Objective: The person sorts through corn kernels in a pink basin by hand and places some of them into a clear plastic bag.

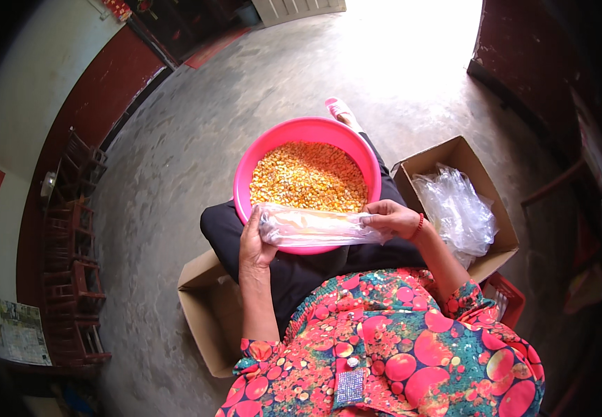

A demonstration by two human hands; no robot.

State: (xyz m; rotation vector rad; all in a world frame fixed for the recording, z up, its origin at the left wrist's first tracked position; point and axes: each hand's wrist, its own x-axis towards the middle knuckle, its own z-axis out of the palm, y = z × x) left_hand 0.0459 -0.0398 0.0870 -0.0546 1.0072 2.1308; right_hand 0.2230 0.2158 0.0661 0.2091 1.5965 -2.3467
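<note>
A clear plastic bag (316, 227) is stretched sideways between my two hands, over the near rim of a pink plastic basin (306, 127). My left hand (255, 242) grips one end, its fingers partly behind the film. At the other end, my right hand (390, 218) pinches the bag between thumb and fingers; a red bead bracelet circles that wrist. Loose yellow-orange corn kernels (309, 174) lie in the basin, heaped towards its far side. The basin rests at my lap, against my dark trousers (223, 229). The bag looks flat, with no kernels visible inside.
At my right, a cardboard box (499, 229) holds a pile of clear plastic bags (457, 211), with a red plastic crate (509, 299) behind it. Another open cardboard box (202, 313) stands at my left. Wooden chairs (79, 281) line the left wall.
</note>
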